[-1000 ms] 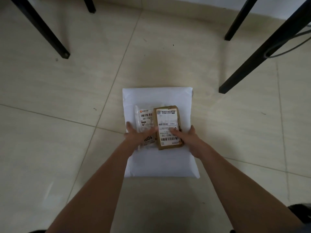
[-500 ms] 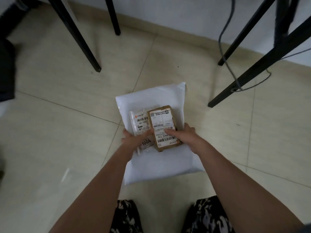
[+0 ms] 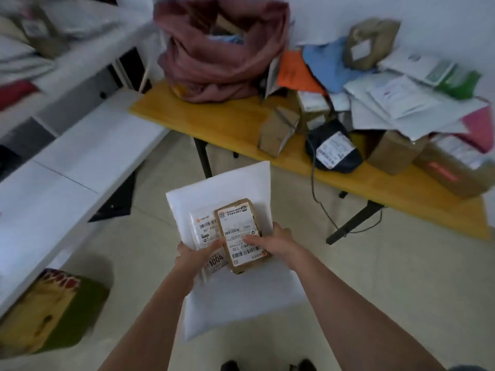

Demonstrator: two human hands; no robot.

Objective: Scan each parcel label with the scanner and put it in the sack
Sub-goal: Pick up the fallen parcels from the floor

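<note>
**Stack of three parcels held in both hands above the floor**

At the bottom edge of the frame, two dark shoe tips [image 3: 267,366] stand on a pale tiled floor [image 3: 375,263]. Both bare forearms reach up from the lower corners to the centre, where the hands carry a stack of parcels clear of the floor.

The left hand [image 3: 192,257] grips the stack's left edge, its thumb lying across the label of a small white parcel [image 3: 205,231]. The right hand [image 3: 276,243] grips the right edge, its thumb pressed on the label of a brown parcel [image 3: 241,235]. Both small parcels lie side by side, touching, on a large white mailer [image 3: 235,290]. The mailer's long axis runs from the lower centre of the frame towards the upper centre, tilted a little to the right; the brown parcel lies along the same line, label up, its printing partly upside down to the camera.

At lower left a green and yellow box [image 3: 53,314] sits on the floor under a white table [image 3: 80,162]. Farther off, a yellow table [image 3: 214,121] on black legs crosses the upper right, heaped with parcels, among them a dark parcel [image 3: 334,149] with a white label. A dull red sack [image 3: 219,49] stands open at its left end, against a white wall [image 3: 442,22].
</note>
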